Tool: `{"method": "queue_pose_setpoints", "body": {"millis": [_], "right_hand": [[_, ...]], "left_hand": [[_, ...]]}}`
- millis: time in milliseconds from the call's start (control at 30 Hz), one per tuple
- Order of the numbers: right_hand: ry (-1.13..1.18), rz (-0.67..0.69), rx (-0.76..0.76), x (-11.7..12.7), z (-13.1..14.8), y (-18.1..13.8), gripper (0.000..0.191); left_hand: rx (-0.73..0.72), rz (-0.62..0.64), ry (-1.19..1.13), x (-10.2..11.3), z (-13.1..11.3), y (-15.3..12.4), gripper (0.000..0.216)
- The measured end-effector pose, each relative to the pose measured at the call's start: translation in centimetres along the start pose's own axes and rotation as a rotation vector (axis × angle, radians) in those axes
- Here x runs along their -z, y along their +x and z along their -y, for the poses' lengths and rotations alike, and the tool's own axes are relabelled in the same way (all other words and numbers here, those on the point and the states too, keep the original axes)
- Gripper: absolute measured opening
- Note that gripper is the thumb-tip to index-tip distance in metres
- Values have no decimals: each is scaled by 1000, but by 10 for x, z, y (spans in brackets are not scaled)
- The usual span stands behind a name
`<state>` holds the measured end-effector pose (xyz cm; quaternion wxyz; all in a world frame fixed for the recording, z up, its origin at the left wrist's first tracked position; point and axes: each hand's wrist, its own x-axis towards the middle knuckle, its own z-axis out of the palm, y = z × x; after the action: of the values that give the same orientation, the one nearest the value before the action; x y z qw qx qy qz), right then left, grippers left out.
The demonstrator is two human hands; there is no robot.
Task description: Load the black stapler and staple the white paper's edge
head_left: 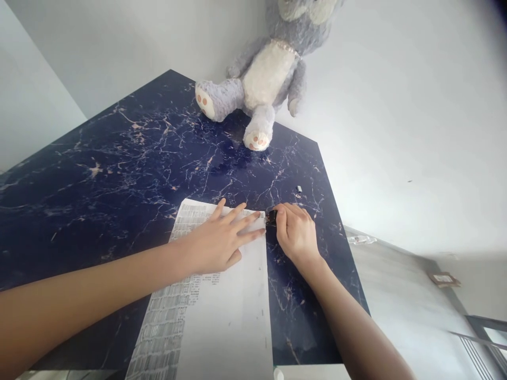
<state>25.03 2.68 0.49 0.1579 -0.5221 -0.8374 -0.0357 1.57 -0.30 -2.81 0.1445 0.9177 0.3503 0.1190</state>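
Observation:
Printed paper sheets (222,327) lie on the dark blue marbled table (130,153), dense text running down their left side. My left hand (222,237) rests flat on the upper part of the paper, fingers spread toward its right edge. At the top right corner, my right hand (297,229) is closed around a small black tool, seemingly a stapler (271,218). Its front end meets the paper's edge, and most of it is hidden in the fist. Just beyond the right hand lies a small grey piece (299,188), too small to name for certain.
A large grey and white plush toy (269,74) sits at the table's far edge against the wall. To the right, past the table edge, a clear plastic wrapper (361,240) and a brown box-like object (444,279) lie on the floor.

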Motion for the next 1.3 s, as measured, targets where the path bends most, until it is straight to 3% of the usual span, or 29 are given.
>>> {"method": "queue_pose_setpoints", "body": {"millis": [333,700,1100,1300], "right_hand": [[-130,-18,35,-6,5,1,38],[-267,-20,52,-9,15,5,35],[-176,-76,9,-10,12,4,35],[45,-164,-165,-12,1,2,42]], "left_hand": [[4,-38,-78,-4,3,-1,61],[-7,54,59,4,-1,1,65],[-11,96,153,13,-4,-1,67],[-8,106,139,13,-3,0,69]]}}
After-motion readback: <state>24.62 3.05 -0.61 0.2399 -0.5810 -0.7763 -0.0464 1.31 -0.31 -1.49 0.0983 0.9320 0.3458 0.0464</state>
